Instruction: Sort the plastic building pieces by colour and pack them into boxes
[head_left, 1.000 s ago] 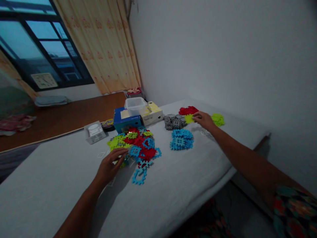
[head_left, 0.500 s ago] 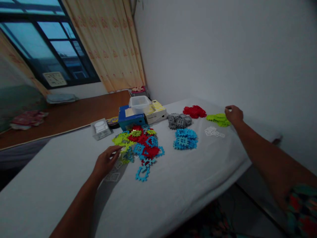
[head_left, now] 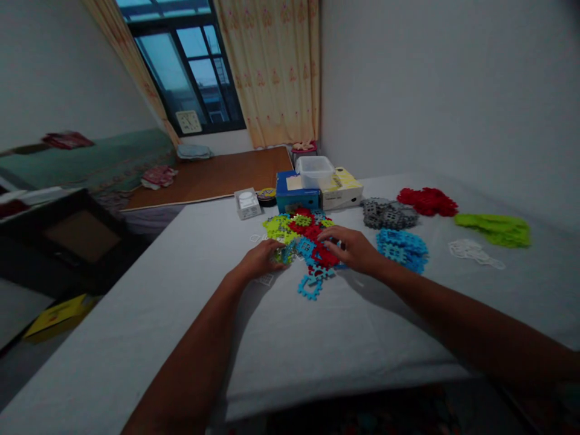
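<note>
A mixed heap of flat, toothed plastic building pieces [head_left: 312, 231] in red, blue, yellow-green and grey lies before me. At its left side my left hand [head_left: 260, 261] has its thumb and fingers curled round a few blue-green pieces [head_left: 287, 252]. Over the right side of the heap, my right hand [head_left: 352, 249] reaches in with fingers bent and apart, close to red pieces [head_left: 327, 258]. Nothing shows in its grip. A blue toothed frame [head_left: 310, 289] lies at the heap's near end.
Sorted piles stand to the right: blue [head_left: 403, 249], grey [head_left: 389, 213], red [head_left: 428, 201], yellow-green [head_left: 493, 229] and white [head_left: 473, 251] pieces. Behind the heap are a blue box [head_left: 296, 199], a white-yellow box [head_left: 342, 190], a clear plastic tub [head_left: 316, 171] and a small white box [head_left: 247, 204].
My right hand has come from beside the yellow-green pile back to the mixed heap. The left hand stays at the heap's left side. My view has turned left.
</note>
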{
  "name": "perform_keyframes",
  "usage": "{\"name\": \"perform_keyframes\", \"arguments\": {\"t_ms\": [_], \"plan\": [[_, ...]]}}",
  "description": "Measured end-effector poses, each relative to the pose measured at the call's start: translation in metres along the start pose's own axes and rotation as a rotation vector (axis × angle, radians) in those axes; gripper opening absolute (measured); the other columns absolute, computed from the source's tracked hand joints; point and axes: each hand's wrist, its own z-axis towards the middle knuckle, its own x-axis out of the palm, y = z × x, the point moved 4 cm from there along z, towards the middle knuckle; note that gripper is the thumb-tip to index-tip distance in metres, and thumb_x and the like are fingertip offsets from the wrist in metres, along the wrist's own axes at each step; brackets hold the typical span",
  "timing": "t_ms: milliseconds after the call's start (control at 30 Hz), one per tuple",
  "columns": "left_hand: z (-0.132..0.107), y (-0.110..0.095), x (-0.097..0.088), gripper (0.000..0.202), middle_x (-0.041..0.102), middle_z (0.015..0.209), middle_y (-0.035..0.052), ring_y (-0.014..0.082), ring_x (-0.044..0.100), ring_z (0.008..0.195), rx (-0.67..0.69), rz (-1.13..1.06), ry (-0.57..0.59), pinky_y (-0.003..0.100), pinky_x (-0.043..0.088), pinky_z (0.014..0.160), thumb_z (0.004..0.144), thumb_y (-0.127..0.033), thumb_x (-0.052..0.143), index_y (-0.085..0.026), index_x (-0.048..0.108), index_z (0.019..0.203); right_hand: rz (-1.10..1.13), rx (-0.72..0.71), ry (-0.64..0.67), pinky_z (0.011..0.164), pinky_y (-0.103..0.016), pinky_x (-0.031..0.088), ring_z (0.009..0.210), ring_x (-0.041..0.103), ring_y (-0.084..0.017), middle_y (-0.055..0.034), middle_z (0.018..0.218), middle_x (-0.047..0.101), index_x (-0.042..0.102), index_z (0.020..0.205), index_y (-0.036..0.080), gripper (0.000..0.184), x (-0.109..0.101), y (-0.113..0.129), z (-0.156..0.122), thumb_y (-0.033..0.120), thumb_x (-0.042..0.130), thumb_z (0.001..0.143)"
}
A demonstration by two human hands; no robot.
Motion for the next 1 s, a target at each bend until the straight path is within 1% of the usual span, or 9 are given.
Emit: {"name": "perform_keyframes", "arguments": {"t_ms": [67, 167, 300, 400, 500, 667, 800, 900, 1000], "plan": [[0.000, -0.004, 0.001, 0.051, 0.066, 0.122, 0.0114, 0.0274, 0.063, 0.112, 0.012, 0.048, 0.016, 0.038, 0.051, 0.094, 0.074, -0.039, 0.074, -0.022, 0.064, 0.121, 0.027, -0.002, -0.013, 0.088, -0.036, 0.050, 0.097, 0.066, -0.021, -0.0061, 0.104, 0.072, 0.070, 0.100, 0.024, 0.021, 0.017, -0.007, -0.003, 0.019, 0.054, 0.087], [-0.001, -0.014, -0.001, 0.052, 0.066, 0.123, 0.0129, 0.0287, 0.064, 0.109, 0.010, 0.157, 0.031, 0.038, 0.052, 0.089, 0.080, -0.041, 0.068, -0.022, 0.059, 0.128, 0.025, 0.028, 0.003, 0.088, -0.036, 0.049, 0.098, 0.066, -0.021, -0.0058, 0.103, 0.072, 0.070, 0.101, 0.024, 0.022, 0.034, -0.023, -0.015, 0.018, 0.054, 0.087], [0.002, -0.026, -0.005, 0.040, 0.071, 0.112, 0.0103, 0.0248, 0.069, 0.098, 0.000, 0.278, 0.009, 0.034, 0.053, 0.082, 0.090, -0.030, 0.056, -0.024, 0.057, 0.129, 0.041, 0.054, -0.002, 0.083, -0.033, 0.050, 0.095, 0.067, -0.020, -0.0053, 0.104, 0.072, 0.071, 0.101, 0.024, 0.022, 0.038, -0.035, -0.027, 0.018, 0.054, 0.088], [0.003, -0.025, -0.007, 0.035, 0.069, 0.118, 0.0081, 0.0205, 0.069, 0.098, 0.010, 0.262, -0.082, 0.029, 0.053, 0.079, 0.092, -0.023, 0.050, -0.025, 0.060, 0.125, 0.042, 0.065, -0.037, 0.079, -0.031, 0.050, 0.094, 0.067, -0.020, -0.0055, 0.103, 0.073, 0.071, 0.099, 0.023, 0.021, 0.035, -0.036, -0.028, 0.018, 0.054, 0.088], [0.002, -0.020, -0.010, 0.033, 0.065, 0.126, 0.0061, 0.0180, 0.067, 0.100, 0.024, 0.212, -0.174, 0.026, 0.054, 0.079, 0.093, -0.020, 0.048, -0.025, 0.062, 0.122, 0.037, 0.063, -0.041, 0.081, -0.032, 0.050, 0.095, 0.067, -0.020, -0.0052, 0.104, 0.072, 0.070, 0.099, 0.024, 0.021, 0.034, -0.036, -0.026, 0.017, 0.054, 0.087], [0.001, -0.016, -0.022, 0.033, 0.068, 0.112, 0.0080, 0.0183, 0.068, 0.093, -0.065, 0.113, -0.326, 0.029, 0.055, 0.081, 0.094, -0.020, 0.046, -0.022, 0.063, 0.123, 0.027, 0.077, -0.044, 0.083, -0.033, 0.049, 0.095, 0.067, -0.020, -0.0052, 0.104, 0.072, 0.070, 0.100, 0.024, 0.022, 0.037, -0.037, -0.027, 0.018, 0.053, 0.089], [0.003, -0.030, -0.027, 0.029, 0.067, 0.112, 0.0076, 0.0164, 0.067, 0.094, -0.025, -0.143, -0.459, 0.030, 0.056, 0.083, 0.094, -0.022, 0.046, -0.021, 0.066, 0.115, 0.037, 0.116, -0.048, 0.082, -0.034, 0.049, 0.091, 0.066, -0.020, -0.0050, 0.102, 0.072, 0.069, 0.101, 0.025, 0.019, 0.040, -0.034, -0.026, 0.023, 0.054, 0.090], [0.007, -0.045, -0.019, 0.026, 0.067, 0.111, 0.0075, 0.0153, 0.067, 0.090, -0.001, -0.333, -0.470, 0.028, 0.058, 0.076, 0.093, -0.025, 0.048, -0.021, 0.067, 0.111, 0.102, 0.185, -0.033, 0.078, -0.032, 0.049, 0.084, 0.066, -0.018, -0.0044, 0.099, 0.072, 0.066, 0.104, 0.024, 0.017, 0.045, -0.031, -0.025, 0.032, 0.058, 0.090], [0.009, -0.063, -0.008, 0.026, 0.069, 0.108, 0.0082, 0.0183, 0.067, 0.097, 0.047, -0.409, -0.464, 0.032, 0.059, 0.079, 0.093, -0.029, 0.051, -0.021, 0.069, 0.110, 0.249, 0.262, -0.013, 0.071, -0.030, 0.050, 0.077, 0.065, -0.016, -0.0030, 0.095, 0.071, 0.060, 0.102, 0.023, 0.022, 0.054, -0.030, -0.023, 0.036, 0.064, 0.086]]}}
